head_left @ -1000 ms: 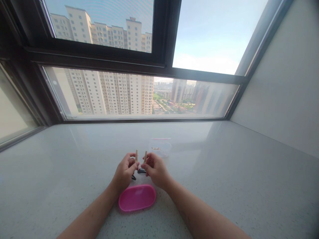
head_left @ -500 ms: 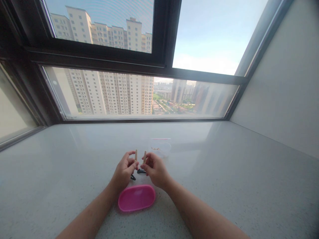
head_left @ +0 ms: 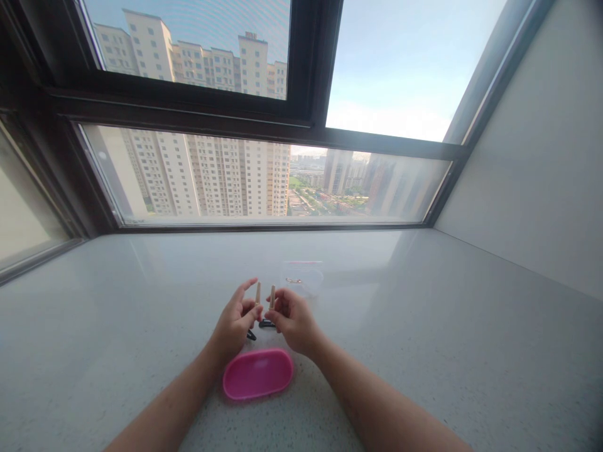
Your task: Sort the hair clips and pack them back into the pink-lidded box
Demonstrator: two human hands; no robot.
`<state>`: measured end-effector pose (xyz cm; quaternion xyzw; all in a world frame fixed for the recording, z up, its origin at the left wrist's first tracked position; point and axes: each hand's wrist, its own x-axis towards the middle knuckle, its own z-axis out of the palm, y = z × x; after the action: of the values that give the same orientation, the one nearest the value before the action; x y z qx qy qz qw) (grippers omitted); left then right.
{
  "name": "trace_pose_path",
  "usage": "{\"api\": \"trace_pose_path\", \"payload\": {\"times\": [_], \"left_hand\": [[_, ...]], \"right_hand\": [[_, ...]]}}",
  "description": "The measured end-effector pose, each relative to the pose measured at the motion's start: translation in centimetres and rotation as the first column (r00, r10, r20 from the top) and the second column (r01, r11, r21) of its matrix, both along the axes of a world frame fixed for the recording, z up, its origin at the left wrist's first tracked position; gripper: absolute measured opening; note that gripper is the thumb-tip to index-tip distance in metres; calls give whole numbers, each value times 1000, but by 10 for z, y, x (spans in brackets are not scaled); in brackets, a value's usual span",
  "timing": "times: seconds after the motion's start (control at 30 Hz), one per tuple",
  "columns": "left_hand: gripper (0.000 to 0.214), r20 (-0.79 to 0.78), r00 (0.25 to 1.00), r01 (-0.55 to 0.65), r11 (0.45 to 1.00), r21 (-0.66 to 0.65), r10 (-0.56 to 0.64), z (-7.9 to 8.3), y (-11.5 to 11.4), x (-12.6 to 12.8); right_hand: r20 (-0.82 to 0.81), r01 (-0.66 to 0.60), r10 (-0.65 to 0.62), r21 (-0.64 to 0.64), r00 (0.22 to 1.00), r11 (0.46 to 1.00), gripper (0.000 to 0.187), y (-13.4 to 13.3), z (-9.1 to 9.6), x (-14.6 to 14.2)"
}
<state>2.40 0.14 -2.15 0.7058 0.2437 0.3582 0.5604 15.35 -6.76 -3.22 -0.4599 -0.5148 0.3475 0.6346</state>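
My left hand (head_left: 234,321) pinches a slim beige hair clip (head_left: 258,294), held upright, its index finger raised off the clip. A matching beige hair clip (head_left: 272,297) stands upright between the thumb and fingers of my right hand (head_left: 293,319). The two clips are a small gap apart. Below them on the counter lie a black hair clip (head_left: 267,324) and another black hair clip (head_left: 252,335), each partly hidden by a hand. Close to my wrists sits a pink oval tray (head_left: 258,375) with nothing in it.
Beyond my hands a clear zip bag (head_left: 308,279) lies flat, with a small gold-coloured item (head_left: 293,280) on or in it. The speckled white counter (head_left: 424,326) reaches back to a dark window frame (head_left: 264,228). A white wall (head_left: 527,157) rises at the right.
My left index finger has straightened and lifted away from its clip. The clip in my right hand has shifted very slightly left. Everything on the counter stays put.
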Motion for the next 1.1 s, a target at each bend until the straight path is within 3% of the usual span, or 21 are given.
{"api": "trace_pose_path", "payload": {"times": [0.57,0.83,1.1], "left_hand": [[60,-12,1000,13,1000,10,-13,3,-2,0],[60,-9,1000,16,1000,-17,-16,5,-3,0],[62,-3,1000,26,999,-40,-26,5,-1,0]], "right_hand": [[-21,-12,12,-7,1000,1000,21,1,0,0],[-24,-6,5,-5,1000,1000,65,-3,4,1],[-21,-28,28,-17,999,999,53,-5,7,-1]]}}
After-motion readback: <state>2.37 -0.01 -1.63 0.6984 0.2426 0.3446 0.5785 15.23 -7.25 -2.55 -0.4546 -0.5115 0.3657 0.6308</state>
